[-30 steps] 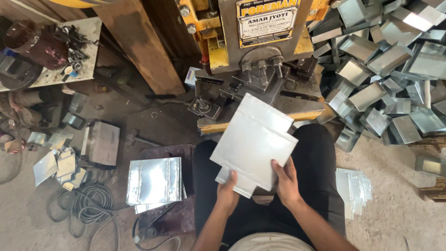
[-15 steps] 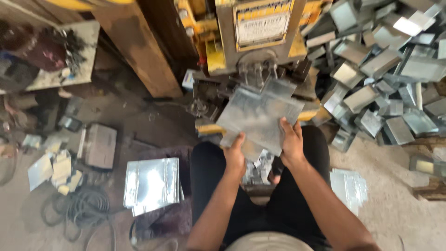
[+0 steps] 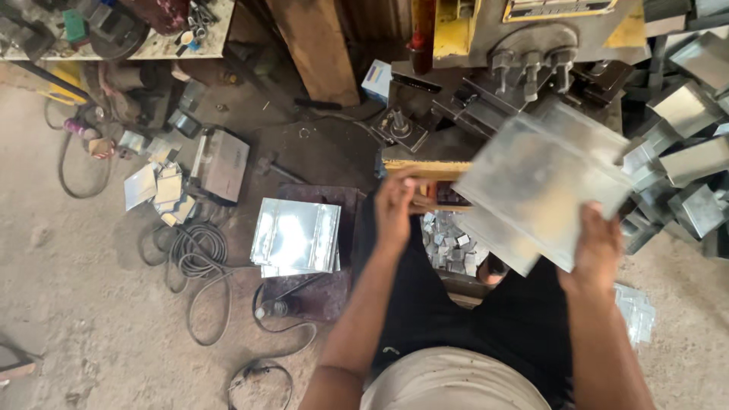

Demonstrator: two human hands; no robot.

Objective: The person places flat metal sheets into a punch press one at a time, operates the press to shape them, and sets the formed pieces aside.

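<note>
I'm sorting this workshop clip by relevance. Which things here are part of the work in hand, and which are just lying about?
In use:
- metal sheet, held by the right hand
- left hand, free by the wooden bar
- press machine
- stack of sheets
- pile of bent pieces

Lying about:
- cable
- metal box
- scraps

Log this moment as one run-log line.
right hand: holds metal sheet | left hand: free, beside it | press: ahead
</note>
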